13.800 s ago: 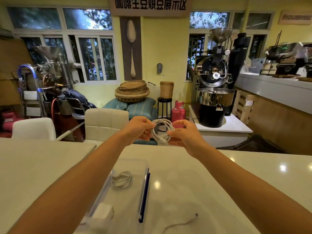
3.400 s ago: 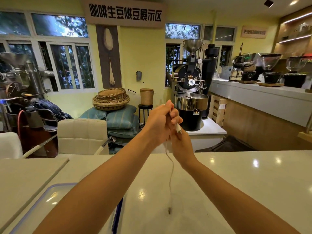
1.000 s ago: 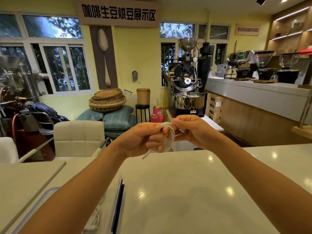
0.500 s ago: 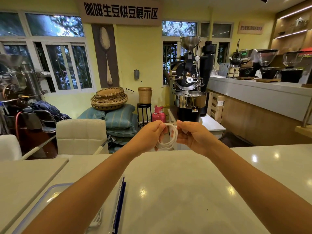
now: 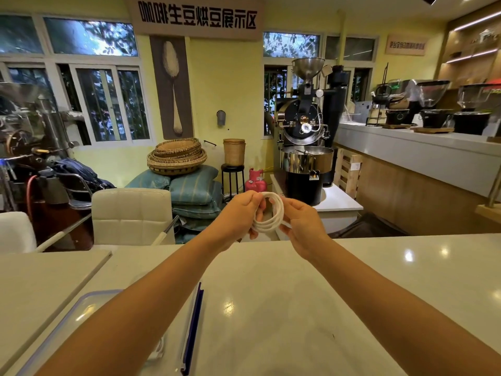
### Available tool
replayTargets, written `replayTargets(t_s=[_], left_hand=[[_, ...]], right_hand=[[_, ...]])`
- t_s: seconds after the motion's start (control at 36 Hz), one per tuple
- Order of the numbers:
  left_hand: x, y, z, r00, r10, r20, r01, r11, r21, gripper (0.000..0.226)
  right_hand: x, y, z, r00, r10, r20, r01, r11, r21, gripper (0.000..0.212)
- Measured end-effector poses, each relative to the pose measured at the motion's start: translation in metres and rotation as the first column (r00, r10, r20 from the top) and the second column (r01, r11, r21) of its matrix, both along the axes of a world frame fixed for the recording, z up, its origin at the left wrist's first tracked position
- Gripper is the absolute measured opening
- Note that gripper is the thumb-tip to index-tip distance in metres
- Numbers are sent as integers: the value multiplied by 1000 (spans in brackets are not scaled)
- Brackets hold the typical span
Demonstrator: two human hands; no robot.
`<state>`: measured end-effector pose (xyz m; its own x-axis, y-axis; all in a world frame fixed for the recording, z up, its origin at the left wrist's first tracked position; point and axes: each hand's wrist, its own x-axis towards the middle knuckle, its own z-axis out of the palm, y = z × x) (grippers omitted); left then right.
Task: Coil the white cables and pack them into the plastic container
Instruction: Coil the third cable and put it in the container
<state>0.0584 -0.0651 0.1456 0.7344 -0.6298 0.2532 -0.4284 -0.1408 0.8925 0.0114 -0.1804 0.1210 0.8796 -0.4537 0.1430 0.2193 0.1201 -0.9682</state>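
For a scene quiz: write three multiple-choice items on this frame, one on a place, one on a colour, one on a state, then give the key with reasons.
1. Where is the coiled cable?
A. Held in the air between both hands
B. Lying on the counter
C. Hanging from the chair

2. What colour is the trim of the plastic container and its lid?
A. Red
B. Blue
C. Green

3. What state is the cable in?
A. Stretched straight
B. Knotted to a plug
C. Wound into round loops

Key: 1 A, the left hand and right hand grip it above the counter. 2 B, blue edges show on both. 3 C, several stacked loops form a ring.
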Motion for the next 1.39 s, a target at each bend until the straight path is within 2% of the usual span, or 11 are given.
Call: replayTargets(t_s=[0.17,0.33,0.5,0.67,0.81,0.92,1.0,1.08,1.14,1.22,1.39], left_hand=[[3,-3,-5,982,100,161,-111,992,62,36],[4,1,-2,936,119,332,-177,973,151,28],[11,4,0,904,109,413,-222,946,237,20],[17,6,-4,867,78,492,-266,908,324,14],[20,6,-4,885,76,460,-248,912,327,16],[20,7,-1,943,79,324,-181,937,299,23],[20,8,-6,969,61,238,-126,955,270,26],[21,10,-11,984,49,169,-92,962,259,29],[21,12,-13,992,54,118,-81,969,233,33],[24,17,-16,997,37,75,-53,975,218,36],[32,31,-21,1000,-14,17,9,965,261,35]], right_hand=[[3,15,-1,996,-21,-81,14,997,-80,26],[2,4,8,967,250,-49,-232,945,229,40],[2,2,9,957,276,-85,-284,954,-92,16],[-3,-2,13,943,317,-105,-329,934,-141,19],[-3,0,11,921,381,-84,-387,919,-71,26],[0,5,8,920,392,-29,-393,919,-28,33],[3,13,4,956,290,-42,-292,954,-69,27],[7,20,-1,989,129,-69,-142,963,-230,18],[8,24,-5,999,35,-35,-46,912,-408,7],[11,28,-12,998,-47,41,62,776,-628,24],[11,32,-17,993,-92,73,111,528,-842,32]])
